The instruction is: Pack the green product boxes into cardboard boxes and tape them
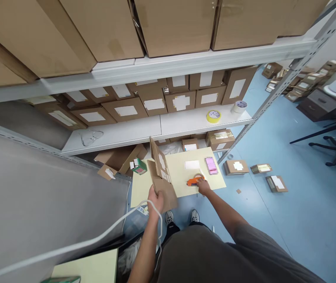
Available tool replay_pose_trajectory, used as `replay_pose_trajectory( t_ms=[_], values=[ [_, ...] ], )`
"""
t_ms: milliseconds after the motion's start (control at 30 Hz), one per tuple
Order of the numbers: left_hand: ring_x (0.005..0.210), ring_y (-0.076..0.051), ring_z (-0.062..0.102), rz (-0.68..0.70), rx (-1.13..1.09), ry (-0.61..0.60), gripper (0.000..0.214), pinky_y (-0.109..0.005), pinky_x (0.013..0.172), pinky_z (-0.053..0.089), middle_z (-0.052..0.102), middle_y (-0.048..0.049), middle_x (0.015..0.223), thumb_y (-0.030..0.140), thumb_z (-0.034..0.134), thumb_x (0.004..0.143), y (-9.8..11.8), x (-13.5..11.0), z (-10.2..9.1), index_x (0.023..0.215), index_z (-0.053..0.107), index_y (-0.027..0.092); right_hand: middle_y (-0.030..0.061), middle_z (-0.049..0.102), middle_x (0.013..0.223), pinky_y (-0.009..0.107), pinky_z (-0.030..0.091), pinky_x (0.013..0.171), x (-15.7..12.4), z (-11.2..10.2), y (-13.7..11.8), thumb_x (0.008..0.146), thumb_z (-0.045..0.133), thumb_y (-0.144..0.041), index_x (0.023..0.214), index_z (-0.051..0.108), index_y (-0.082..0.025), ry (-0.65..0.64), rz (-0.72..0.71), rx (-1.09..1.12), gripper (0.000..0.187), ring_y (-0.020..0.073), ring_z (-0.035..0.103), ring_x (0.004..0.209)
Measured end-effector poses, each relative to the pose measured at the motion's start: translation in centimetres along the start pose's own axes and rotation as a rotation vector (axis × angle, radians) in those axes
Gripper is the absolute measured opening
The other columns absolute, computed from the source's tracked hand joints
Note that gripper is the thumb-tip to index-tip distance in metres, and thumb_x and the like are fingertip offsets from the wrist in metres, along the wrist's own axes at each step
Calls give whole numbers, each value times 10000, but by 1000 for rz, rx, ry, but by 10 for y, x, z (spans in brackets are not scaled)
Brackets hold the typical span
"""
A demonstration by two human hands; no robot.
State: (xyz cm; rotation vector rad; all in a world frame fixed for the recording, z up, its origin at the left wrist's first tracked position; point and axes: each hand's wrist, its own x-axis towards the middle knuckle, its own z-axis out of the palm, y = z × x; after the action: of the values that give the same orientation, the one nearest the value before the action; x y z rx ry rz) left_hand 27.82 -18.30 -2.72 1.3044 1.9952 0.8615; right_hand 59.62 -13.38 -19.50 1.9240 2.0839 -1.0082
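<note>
In the head view, my left hand (156,199) is closed on a cardboard box (165,192) with labels on its side. The box stands tilted over the pale yellow tabletop (182,192), one flap sticking up. To the right, my right hand (204,186) has its fingers wrapped round an orange tape dispenser (193,181) on the table. A white label sheet (191,165) lies flat behind the dispenser. Farther right is a pink, blurred-out object (211,165). Left of the cardboard box sits a small green box (138,166).
A white cable (97,237) crosses in front of my left forearm. Behind the table, a metal shelf (144,131) holds labelled cartons, a yellow tape roll (213,116) and clear tape rolls (239,107). Several small cartons (236,167) lie on the blue floor at right.
</note>
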Motion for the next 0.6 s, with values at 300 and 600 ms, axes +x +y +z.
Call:
replay_pose_trajectory(
  t_ms=[300,600],
  values=[
    [1263,-317,726,17,-290,-130,589,-465,1116,593,725,-144,1379,310,702,908,11,1,50,1483,594,248,112,525,1728,554,433,1314,-73,39,-116,766,885,-267,1720,472,-297,333,-520,726,1041,354,529,1580],
    [1325,-320,704,-24,-334,-56,757,-489,1170,558,613,-195,1579,326,756,911,7,169,-14,1616,494,236,89,810,1374,576,568,1202,-106,-10,-111,907,682,-355,1352,833,-253,644,-318,928,480,359,757,1319]
  ],
)
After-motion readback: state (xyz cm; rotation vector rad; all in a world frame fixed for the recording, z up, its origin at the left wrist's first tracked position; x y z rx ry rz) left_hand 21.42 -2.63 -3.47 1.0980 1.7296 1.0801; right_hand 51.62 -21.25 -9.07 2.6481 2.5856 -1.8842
